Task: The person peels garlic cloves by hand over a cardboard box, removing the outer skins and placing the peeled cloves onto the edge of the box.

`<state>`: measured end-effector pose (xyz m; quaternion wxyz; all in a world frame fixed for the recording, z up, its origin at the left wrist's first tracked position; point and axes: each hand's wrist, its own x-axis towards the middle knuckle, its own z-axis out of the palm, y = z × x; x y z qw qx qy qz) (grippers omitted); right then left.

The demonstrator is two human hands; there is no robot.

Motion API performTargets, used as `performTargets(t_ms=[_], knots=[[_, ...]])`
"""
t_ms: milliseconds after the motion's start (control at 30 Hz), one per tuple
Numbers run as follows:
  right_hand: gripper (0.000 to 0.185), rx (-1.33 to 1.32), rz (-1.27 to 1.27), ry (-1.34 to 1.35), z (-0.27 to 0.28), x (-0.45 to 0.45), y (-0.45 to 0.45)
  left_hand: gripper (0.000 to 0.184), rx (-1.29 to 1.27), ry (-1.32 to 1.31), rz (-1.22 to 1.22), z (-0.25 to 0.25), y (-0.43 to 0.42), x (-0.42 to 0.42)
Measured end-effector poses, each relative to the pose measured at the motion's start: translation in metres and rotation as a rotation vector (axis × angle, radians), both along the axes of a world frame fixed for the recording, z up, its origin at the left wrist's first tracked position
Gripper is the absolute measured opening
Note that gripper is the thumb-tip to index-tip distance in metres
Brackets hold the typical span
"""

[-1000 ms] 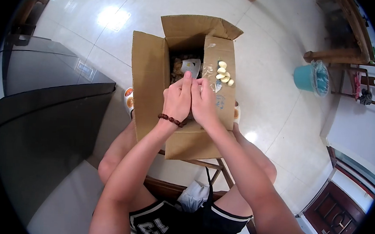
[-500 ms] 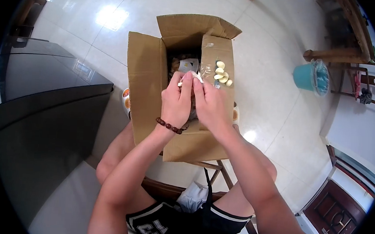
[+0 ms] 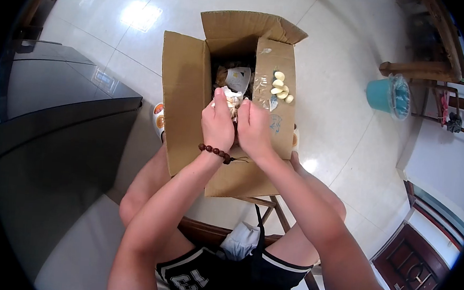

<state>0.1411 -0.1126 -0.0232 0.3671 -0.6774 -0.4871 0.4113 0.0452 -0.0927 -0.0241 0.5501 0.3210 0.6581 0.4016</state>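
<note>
A garlic bulb (image 3: 231, 98) with loose papery skin is gripped in my left hand (image 3: 217, 124), above the opening of a cardboard box (image 3: 181, 104). Close on its right is my right hand (image 3: 254, 126), thumb and fingers pinched together. A small pale bit shows at its fingertips, too small to name. Several peeled garlic cloves (image 3: 280, 84) lie in a group on the box's right flap, to the right of my hands. Inside the dark box, a white piece with printed marks (image 3: 238, 79) and brownish scraps are visible. My palms hide the lower bulb.
The box stands between my knees, with its flaps spread outward. A teal bin (image 3: 379, 95) with a clear liner is on the tiled floor to the right. A dark glossy cabinet (image 3: 63, 119) stands at left. Wooden furniture (image 3: 422, 70) is at upper right.
My hands have drawn slightly apart at the fingertips, and more of the garlic bulb shows between them. The box appears slightly higher and further right in view.
</note>
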Motion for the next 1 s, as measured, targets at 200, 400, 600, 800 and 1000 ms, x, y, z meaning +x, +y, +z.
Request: performTargets(t_ms=[200, 400, 600, 800, 1000], knots=[[0.034, -0.359, 0.103, 0.335, -0.023, 0.031, 0.01, 0.051, -0.194, -0.011, -0.259, 0.021, 0.026, -0.022], [0.029, -0.21, 0.219, 0.035, -0.002, 0.047, 0.017, 0.049, -0.064, 0.276, -0.622, 0.043, 0.048, -0.047], [0.03, -0.205, 0.137, 0.596, 0.026, 0.041, 0.026, 0.04, 0.028, 0.173, -0.871, 0.04, 0.048, -0.05], [0.025, -0.232, 0.199, 0.604, 0.026, 0.041, 0.024, 0.049, -0.029, 0.215, -0.973, 0.059, 0.046, -0.043], [0.028, -0.192, 0.002, 0.662, 0.023, 0.035, 0.023, 0.042, 0.034, 0.023, -0.887, 0.059, 0.04, -0.035]])
